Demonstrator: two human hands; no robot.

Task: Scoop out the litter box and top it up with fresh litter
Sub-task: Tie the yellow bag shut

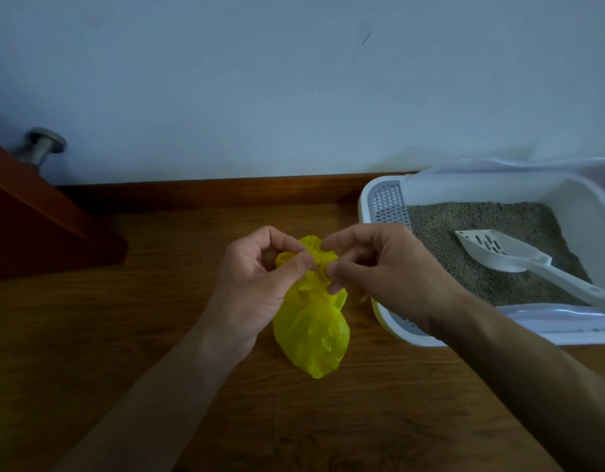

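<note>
The litter box (379, 199) (right side) and scoop (498, 252) handle run off-frame.

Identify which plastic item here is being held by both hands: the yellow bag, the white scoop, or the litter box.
The yellow bag: the left hand and right hand pinch its neck, while the white scoop lies untouched in the litter box.

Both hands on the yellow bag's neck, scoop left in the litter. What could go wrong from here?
1. Both hands only pinch the yellow bag at its twisted neck; a slip could let it open and spill onto the floor.
2. The scoop handle overhangs the litter box rim; a forearm bump could flick litter out.
</note>
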